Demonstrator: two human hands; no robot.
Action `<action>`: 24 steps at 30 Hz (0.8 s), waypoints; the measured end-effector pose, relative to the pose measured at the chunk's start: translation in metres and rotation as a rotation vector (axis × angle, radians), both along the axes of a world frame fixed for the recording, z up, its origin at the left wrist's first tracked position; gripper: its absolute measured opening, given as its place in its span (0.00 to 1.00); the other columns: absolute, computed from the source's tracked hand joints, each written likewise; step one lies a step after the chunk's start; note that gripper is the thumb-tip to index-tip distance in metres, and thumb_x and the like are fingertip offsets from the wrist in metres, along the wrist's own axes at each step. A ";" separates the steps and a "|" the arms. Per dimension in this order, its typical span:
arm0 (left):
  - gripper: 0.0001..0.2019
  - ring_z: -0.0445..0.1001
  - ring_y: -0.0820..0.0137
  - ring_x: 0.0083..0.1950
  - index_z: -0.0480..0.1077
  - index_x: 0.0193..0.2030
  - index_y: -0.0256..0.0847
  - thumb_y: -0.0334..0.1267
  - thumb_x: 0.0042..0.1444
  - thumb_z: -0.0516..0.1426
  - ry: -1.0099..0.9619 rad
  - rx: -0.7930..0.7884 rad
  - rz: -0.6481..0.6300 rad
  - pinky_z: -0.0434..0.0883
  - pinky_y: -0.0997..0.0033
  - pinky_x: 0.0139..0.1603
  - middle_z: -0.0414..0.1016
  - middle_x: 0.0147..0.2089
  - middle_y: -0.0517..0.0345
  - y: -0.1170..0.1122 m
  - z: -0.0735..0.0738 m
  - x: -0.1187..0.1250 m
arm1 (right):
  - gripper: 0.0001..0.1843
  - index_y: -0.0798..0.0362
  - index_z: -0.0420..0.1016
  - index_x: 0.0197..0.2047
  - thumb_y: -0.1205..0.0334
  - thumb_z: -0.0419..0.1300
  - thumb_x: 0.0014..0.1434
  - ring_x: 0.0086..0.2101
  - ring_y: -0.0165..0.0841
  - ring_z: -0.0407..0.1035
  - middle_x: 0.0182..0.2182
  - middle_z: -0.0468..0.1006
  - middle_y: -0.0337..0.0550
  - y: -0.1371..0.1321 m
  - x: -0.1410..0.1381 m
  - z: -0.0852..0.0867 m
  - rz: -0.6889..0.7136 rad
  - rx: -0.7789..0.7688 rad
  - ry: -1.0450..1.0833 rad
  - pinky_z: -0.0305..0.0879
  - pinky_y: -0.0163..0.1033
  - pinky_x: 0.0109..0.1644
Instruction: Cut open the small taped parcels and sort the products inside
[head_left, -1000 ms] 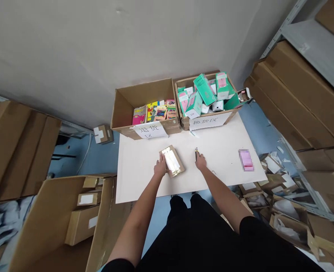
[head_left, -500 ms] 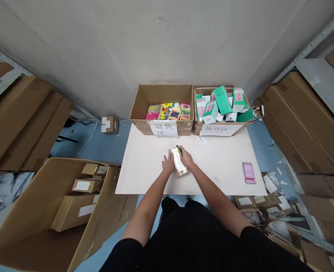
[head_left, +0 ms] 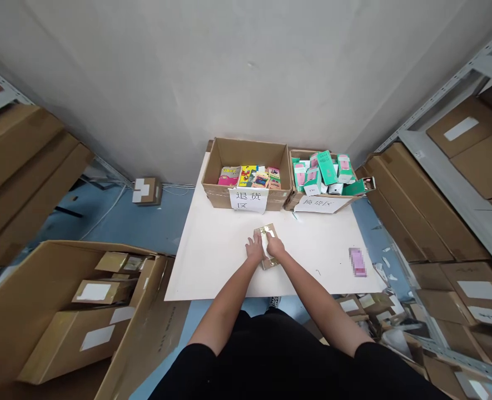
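Nearest to us, we see the black clothing (head_left: 287, 355) of the person and, below the table edge, one patterned shoe (head_left: 274, 301). At the lower left stands a large open carton (head_left: 24, 300), in which some taped parcels (head_left: 79, 333) with white labels are lying.

Before us is the white table (head_left: 212, 261). Close to its front edge we notice a thin bent piece (head_left: 318, 273), and towards the right side a pink item (head_left: 358, 262), which is too blurred for us to identify.

The small cardboard box (head_left: 269, 263) lies on the table, near the middle, between our two hands. Our left hand (head_left: 254, 248) rests at the left side of this box, its fingers rather spread. Our right hand (head_left: 274, 245) is placed over the right part of the box with bent fingers; we cannot tell whether it holds something, because its inner side is hidden. At the far end of the box we see shiny tape (head_left: 266, 229).

Farther away, two open cartons stand side by side: the left carton (head_left: 216, 197) contains colourful booklets (head_left: 229, 176), and the right carton (head_left: 291, 201) contains green and white boxes (head_left: 327, 166). Each carries a handwritten paper sign (head_left: 248, 199) on its front. Behind them rises the grey wall (head_left: 246, 66).
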State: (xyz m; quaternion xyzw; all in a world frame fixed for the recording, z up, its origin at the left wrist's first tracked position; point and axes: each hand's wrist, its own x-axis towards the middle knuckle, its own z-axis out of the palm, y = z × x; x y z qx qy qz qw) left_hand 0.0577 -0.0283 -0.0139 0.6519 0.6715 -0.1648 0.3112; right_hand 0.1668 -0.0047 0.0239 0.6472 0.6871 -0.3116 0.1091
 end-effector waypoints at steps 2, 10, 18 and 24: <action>0.69 0.38 0.33 0.82 0.33 0.83 0.47 0.65 0.45 0.69 -0.014 0.030 -0.010 0.59 0.38 0.74 0.31 0.85 0.45 0.000 0.000 -0.001 | 0.42 0.49 0.57 0.77 0.69 0.64 0.62 0.56 0.48 0.76 0.56 0.80 0.58 -0.005 0.007 0.007 0.024 -0.020 -0.034 0.71 0.42 0.51; 0.70 0.39 0.31 0.81 0.34 0.83 0.45 0.59 0.41 0.70 -0.018 0.061 -0.057 0.59 0.39 0.73 0.35 0.85 0.42 0.003 -0.004 0.002 | 0.35 0.46 0.69 0.68 0.72 0.63 0.59 0.53 0.49 0.78 0.54 0.81 0.56 -0.096 0.048 0.015 0.056 -0.122 -0.101 0.72 0.44 0.49; 0.67 0.46 0.36 0.79 0.36 0.83 0.44 0.58 0.44 0.69 0.082 0.083 -0.148 0.63 0.44 0.70 0.37 0.85 0.42 0.002 -0.003 0.011 | 0.32 0.45 0.62 0.72 0.68 0.56 0.66 0.48 0.44 0.80 0.48 0.84 0.50 -0.128 0.093 0.010 -0.175 -0.027 0.093 0.71 0.41 0.49; 0.66 0.47 0.38 0.80 0.36 0.83 0.42 0.60 0.47 0.68 0.092 0.055 -0.127 0.62 0.44 0.72 0.38 0.84 0.37 -0.005 0.005 0.016 | 0.47 0.56 0.39 0.80 0.44 0.56 0.71 0.56 0.49 0.78 0.56 0.81 0.60 -0.119 0.095 -0.033 -0.600 0.123 0.131 0.71 0.46 0.57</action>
